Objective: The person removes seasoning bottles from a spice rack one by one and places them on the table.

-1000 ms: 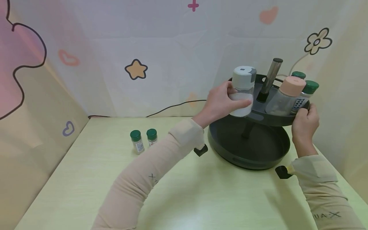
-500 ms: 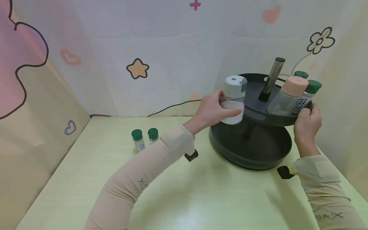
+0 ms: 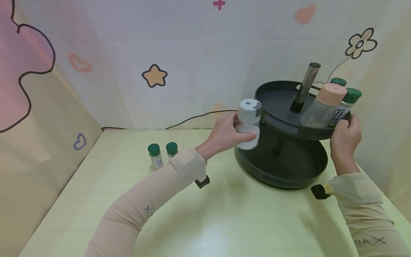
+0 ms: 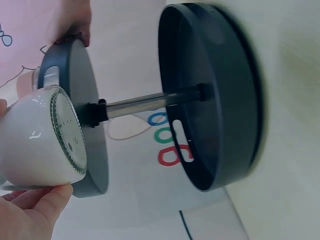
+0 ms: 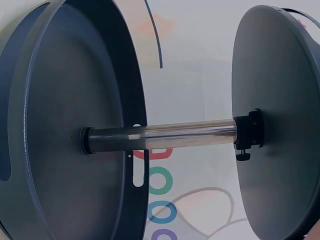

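Note:
My left hand (image 3: 221, 134) grips a clear jar (image 3: 249, 123) with a white lid and white contents. It is held in the air at the left of the two-tier turntable rack, and its ribbed base (image 4: 69, 131) shows in the left wrist view. My right hand (image 3: 346, 141) holds the right rim of the upper tray (image 3: 279, 103). On that tray, a pink-lidded jar (image 3: 318, 110) and two green-capped bottles stand close together on the right, one bottle (image 3: 341, 109) partly hidden behind the jar. The upper tray tilts on its metal pole (image 3: 307, 82).
The deep lower tray (image 3: 292, 167) rests on the pale table (image 3: 224, 221). Two small green-capped bottles stand at the left, one (image 3: 156, 157) in full view, the other (image 3: 172, 148) partly behind the left sleeve. A printed cloth (image 3: 192, 71) hangs behind the table.
My left hand has carried the white-lidded jar left and down, away from the upper tray. My right hand stays on the tray's rim.

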Available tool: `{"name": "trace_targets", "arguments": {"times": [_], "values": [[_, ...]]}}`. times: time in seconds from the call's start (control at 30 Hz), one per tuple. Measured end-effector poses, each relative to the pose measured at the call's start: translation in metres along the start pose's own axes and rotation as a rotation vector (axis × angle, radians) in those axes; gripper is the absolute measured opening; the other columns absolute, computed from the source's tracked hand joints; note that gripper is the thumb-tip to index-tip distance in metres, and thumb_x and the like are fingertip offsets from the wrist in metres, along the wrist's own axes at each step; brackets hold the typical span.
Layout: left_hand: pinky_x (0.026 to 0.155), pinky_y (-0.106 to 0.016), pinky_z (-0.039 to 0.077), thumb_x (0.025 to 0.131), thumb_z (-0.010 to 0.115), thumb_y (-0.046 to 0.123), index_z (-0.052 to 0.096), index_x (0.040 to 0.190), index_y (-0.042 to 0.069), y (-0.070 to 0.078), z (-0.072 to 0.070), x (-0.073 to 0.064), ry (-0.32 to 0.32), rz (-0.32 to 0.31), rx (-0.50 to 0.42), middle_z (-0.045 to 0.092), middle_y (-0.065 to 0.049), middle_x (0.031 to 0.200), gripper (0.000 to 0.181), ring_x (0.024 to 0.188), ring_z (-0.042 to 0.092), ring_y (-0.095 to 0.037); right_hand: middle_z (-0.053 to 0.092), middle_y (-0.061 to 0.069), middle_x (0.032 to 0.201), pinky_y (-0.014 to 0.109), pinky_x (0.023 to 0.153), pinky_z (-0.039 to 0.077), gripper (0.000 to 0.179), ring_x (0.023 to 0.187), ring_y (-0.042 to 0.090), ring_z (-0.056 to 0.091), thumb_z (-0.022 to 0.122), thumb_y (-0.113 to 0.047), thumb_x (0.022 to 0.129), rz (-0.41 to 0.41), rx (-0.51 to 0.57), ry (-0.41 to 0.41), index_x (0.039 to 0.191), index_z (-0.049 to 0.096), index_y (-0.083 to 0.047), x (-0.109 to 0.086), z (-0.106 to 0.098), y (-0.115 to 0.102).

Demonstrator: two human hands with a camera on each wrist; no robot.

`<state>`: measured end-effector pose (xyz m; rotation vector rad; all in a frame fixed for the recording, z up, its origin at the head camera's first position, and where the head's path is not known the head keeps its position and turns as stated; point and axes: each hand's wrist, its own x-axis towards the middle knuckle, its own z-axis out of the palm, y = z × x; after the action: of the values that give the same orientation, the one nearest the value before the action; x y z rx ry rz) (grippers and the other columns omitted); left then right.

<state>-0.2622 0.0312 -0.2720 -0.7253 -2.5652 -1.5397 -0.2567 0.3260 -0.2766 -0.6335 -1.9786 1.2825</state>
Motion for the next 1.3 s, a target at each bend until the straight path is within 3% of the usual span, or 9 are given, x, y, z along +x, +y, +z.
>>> {"name": "trace_targets", "arguments": {"times": [0.43,0.7,1.3], "values": [[0.079,-0.030,0.046,0.070,0.071,0.034,0.044,0.116,0.013,-0.040,-0.002,-0.024,-0.032,-0.143,0.034,0.056,0.000,0.111,0.058,0.097,0.053,-0.014,0.031,-0.007,0.070,0.024,0.062,0.021,0.023,0.068,0.008,0.028,0.027,-0.016,0.088,0.007,0.000,-0.008,0.068,0.034,-0.025,-0.001,-0.001,-0.002],[0.086,-0.037,0.045,0.071,0.071,0.031,0.038,0.124,0.012,-0.060,-0.002,-0.032,-0.039,-0.161,0.055,0.051,-0.002,0.120,0.065,0.105,0.051,-0.019,0.032,-0.008,0.069,0.023,0.061,0.021,0.024,0.066,0.007,0.029,0.027,-0.017,0.088,0.009,0.010,-0.015,0.068,0.035,-0.026,-0.001,-0.002,0.000],[0.084,-0.036,0.045,0.067,0.072,0.031,0.041,0.120,0.008,-0.090,-0.008,-0.042,0.008,-0.253,0.151,0.054,-0.006,0.115,0.065,0.101,0.053,-0.021,0.032,-0.008,0.069,0.024,0.061,0.021,0.024,0.067,0.007,0.029,0.027,-0.017,0.088,0.004,-0.006,-0.016,0.068,0.035,-0.026,0.000,-0.001,-0.001]]}}
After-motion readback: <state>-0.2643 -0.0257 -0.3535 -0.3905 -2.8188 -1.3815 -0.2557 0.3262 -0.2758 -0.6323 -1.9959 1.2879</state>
